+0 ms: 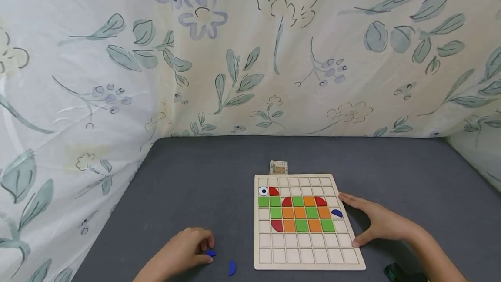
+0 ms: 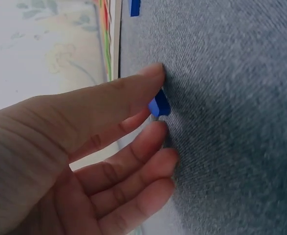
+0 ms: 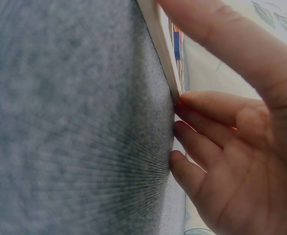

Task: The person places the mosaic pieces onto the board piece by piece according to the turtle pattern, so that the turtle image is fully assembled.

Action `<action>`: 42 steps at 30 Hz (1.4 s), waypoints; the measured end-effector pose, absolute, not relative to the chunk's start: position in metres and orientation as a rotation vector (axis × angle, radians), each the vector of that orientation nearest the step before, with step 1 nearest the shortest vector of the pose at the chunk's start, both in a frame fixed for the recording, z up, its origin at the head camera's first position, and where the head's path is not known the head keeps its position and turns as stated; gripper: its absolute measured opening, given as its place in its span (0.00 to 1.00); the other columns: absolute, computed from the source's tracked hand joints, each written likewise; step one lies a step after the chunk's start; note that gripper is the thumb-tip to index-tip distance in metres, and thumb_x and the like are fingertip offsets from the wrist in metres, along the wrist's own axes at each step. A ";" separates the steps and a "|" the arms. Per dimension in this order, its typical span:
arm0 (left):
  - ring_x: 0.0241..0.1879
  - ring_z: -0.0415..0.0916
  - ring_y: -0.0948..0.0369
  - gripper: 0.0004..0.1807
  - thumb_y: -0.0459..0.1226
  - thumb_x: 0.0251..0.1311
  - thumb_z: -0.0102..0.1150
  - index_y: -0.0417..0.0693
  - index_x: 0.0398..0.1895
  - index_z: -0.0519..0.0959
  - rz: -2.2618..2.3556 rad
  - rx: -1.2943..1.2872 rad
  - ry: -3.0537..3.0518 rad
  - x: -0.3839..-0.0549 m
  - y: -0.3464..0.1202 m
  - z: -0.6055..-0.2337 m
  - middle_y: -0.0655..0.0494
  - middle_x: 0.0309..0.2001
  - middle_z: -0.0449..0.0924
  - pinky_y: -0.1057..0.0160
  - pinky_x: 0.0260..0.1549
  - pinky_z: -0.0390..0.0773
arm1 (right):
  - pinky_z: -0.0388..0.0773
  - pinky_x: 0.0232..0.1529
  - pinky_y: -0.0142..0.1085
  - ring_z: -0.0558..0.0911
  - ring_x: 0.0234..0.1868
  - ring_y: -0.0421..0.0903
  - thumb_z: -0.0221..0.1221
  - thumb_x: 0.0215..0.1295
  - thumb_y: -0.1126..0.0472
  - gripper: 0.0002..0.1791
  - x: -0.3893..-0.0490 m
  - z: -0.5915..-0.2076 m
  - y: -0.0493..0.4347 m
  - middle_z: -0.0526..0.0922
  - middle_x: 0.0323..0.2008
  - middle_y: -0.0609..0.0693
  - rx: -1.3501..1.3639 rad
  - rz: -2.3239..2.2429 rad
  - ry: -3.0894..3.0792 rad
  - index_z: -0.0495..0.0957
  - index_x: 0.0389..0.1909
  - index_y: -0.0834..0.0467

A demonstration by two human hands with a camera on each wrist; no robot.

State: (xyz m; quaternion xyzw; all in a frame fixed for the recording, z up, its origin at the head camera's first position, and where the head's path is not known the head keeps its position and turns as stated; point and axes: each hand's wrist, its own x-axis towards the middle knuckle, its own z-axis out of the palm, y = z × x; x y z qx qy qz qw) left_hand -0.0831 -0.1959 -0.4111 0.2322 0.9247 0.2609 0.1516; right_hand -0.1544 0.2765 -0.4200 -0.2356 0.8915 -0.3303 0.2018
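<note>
Low over the grey cloth, my left hand [image 1: 185, 247] has its thumb and forefinger about a small blue half-round tile [image 1: 211, 253]; the left wrist view shows the tile [image 2: 159, 104] between them, by the cloth. Another blue half-round tile [image 1: 232, 268] lies just to the right. A pale gridded wooden board [image 1: 309, 256] bears green, orange and red tiles, a round eye tile [image 1: 264, 191] and a blue half-round tile [image 1: 337, 213] at its right. My right hand [image 1: 385, 221] rests along the board's right edge, thumb and fingertips spread and touching it.
A small printed picture card [image 1: 279, 167] sticks out behind the board's far edge. Near the right forearm lies a dark object [image 1: 401, 272], partly cut off. Floral fabric [image 1: 242, 55] hangs behind and beside the grey-covered table [image 1: 195, 177].
</note>
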 end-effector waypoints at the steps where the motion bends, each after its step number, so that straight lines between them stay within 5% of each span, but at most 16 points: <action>1: 0.23 0.64 0.73 0.11 0.40 0.44 0.70 0.55 0.26 0.76 0.750 0.675 2.653 -0.083 -0.195 -0.412 0.69 0.23 0.68 0.70 0.22 0.67 | 0.63 0.52 0.60 0.56 0.64 0.67 0.73 0.37 0.48 0.60 -0.154 -0.420 0.276 0.54 0.67 0.68 -0.653 -0.901 2.505 0.51 0.70 0.62; 21: 0.20 0.63 0.75 0.08 0.39 0.45 0.70 0.55 0.23 0.78 0.662 0.765 2.761 -0.085 -0.178 -0.401 0.71 0.20 0.68 0.72 0.20 0.67 | 0.57 0.51 0.67 0.52 0.64 0.72 0.74 0.35 0.49 0.61 -0.153 -0.420 0.275 0.52 0.67 0.70 -0.639 -0.959 2.456 0.50 0.69 0.67; 42: 0.25 0.67 0.75 0.03 0.43 0.51 0.66 0.57 0.29 0.82 0.370 1.195 2.761 -0.121 -0.059 -0.380 0.69 0.25 0.75 0.78 0.24 0.67 | 0.58 0.52 0.65 0.54 0.64 0.71 0.74 0.34 0.48 0.62 -0.156 -0.415 0.274 0.53 0.67 0.69 -0.611 -0.922 2.479 0.51 0.69 0.64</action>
